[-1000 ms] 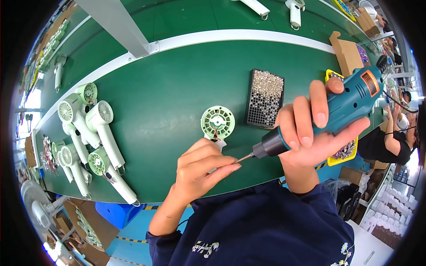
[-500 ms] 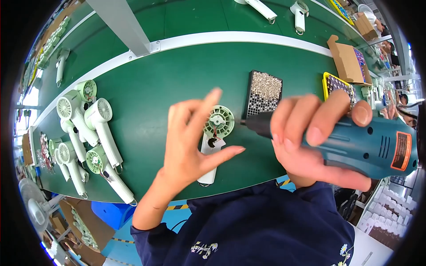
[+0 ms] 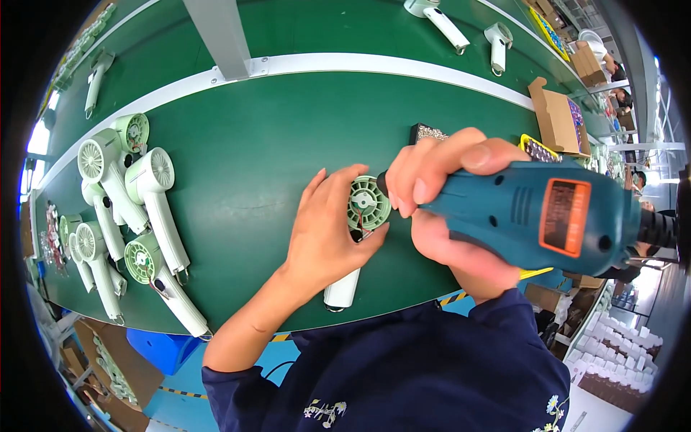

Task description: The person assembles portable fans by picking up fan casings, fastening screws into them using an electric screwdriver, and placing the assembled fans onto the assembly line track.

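A handheld fan with a round green slotted head and a white handle lies on the green table, its handle pointing toward me. Around the left side of the fan head curves my left hand, thumb and fingers gripping its edge. Thin wires show in the open head. My right hand is wrapped round a teal electric screwdriver held level, its black nose pointing left at the fan head. The screwdriver's tip is hidden by my fingers. Behind that hand, a black screw tray is mostly covered.
Several handheld fans stand grouped at the left of the table. A cardboard box and a yellow tray of small parts sit at the right. A white rail crosses the far edge, with more fans beyond it.
My left hand has moved from hovering open over the fan to gripping its head. The screwdriver has shifted left, its nose now beside the fan head. The whole view has shifted slightly.
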Tool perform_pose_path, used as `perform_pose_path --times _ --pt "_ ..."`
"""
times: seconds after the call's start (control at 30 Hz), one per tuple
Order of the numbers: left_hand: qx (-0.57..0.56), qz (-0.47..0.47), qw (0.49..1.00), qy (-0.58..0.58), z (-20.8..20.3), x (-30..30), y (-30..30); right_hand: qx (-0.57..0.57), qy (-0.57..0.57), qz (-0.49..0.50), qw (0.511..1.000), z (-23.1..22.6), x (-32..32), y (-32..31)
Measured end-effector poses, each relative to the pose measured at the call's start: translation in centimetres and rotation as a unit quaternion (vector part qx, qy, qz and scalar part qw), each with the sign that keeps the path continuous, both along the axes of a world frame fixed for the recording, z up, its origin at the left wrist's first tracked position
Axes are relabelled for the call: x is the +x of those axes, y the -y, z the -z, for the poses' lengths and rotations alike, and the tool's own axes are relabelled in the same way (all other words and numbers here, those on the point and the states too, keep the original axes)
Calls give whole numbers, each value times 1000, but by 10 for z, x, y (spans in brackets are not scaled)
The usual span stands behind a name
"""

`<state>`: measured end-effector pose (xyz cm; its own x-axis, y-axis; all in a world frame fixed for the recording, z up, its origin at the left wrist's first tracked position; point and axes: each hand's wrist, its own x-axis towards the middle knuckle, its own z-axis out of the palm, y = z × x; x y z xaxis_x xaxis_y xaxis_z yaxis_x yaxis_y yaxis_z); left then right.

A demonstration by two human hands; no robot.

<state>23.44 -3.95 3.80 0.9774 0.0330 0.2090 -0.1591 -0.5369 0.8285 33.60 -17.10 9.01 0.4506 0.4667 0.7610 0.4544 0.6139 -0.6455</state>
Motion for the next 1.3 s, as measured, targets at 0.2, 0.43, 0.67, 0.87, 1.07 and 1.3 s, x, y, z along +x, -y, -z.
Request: perform_pose_path --times 0.2,0.43,0.67,0.87,1.07,1.3 --pt "-35 -20 999 -1 8 -3 3 3 -44 24 999 13 3 -24" --pt "-79 -27 997 7 9 -5 7 -7 -102 80 992 7 -1 -30" --pt "-128 -27 991 24 12 -5 14 -31 -127 115 985 12 -5 -29" --pt "-79 -80 993 -33 8 -5 22 187 -172 118 960 -31 4 28" --pt "-69 -70 994 -44 14 -5 26 121 -118 163 972 26 13 57" --pt "-90 5 995 -40 13 -7 12 63 -96 205 972 32 18 61"
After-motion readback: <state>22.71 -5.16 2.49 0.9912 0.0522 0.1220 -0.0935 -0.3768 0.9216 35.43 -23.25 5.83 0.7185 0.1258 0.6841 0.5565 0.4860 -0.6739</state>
